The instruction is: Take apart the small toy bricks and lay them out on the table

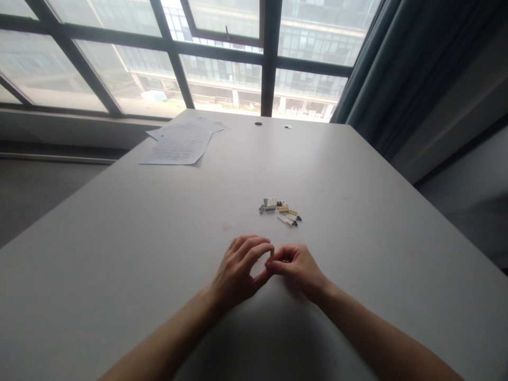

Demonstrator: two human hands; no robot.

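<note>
A small tan piece (pixel 272 254) stands upright between the fingertips of my two hands. My left hand (pixel 243 268) grips it between a fingertip at its top and the thumb at its bottom. My right hand (pixel 298 267) is closed, with thumb and index finger pinched at the piece's lower end; whether it holds another small part is hidden. Just beyond my hands lies a loose group of small building bricks: grey (pixel 270 208), white (pixel 272 201), tan (pixel 283 209) and black (pixel 295 223).
Printed sheets of paper (pixel 178 143) lie at the far left of the white table (pixel 159 227). Two round holes (pixel 258 124) are near its far edge. Beyond stand large windows, with a dark curtain (pixel 381 69) at the right.
</note>
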